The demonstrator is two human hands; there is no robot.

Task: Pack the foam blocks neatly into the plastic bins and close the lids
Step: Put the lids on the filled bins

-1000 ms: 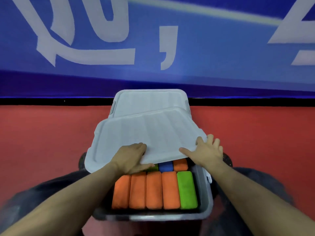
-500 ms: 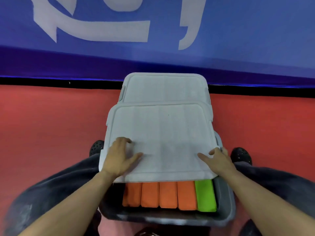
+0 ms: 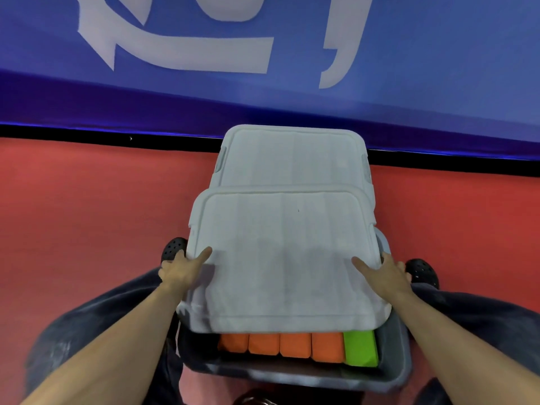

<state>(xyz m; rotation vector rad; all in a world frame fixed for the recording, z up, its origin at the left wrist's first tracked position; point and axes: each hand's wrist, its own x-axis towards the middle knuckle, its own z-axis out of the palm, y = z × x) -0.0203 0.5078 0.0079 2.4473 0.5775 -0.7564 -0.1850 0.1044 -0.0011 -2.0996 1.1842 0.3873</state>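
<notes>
A grey plastic bin (image 3: pixel 397 366) sits between my knees with a white ribbed lid (image 3: pixel 280 258) lying over most of it. My left hand (image 3: pixel 182 268) grips the lid's left edge, thumb on top. My right hand (image 3: pixel 390 271) grips the right edge the same way. At the near end several orange foam blocks (image 3: pixel 280 344) and one green foam block (image 3: pixel 359 347) still show in a row under the lid's front edge. The rest of the bin's contents are hidden.
A second bin with a white lid (image 3: pixel 292 159) on it stands just beyond, against the black strip below a blue banner (image 3: pixel 292 54). Red floor (image 3: pixel 87 214) lies all around. My black shoes (image 3: pixel 422 271) and dark trouser legs flank the near bin.
The lid came down from a tilt and slid toward me, covering more of the blocks. Both hands moved from its near edge out to its left and right sides.
</notes>
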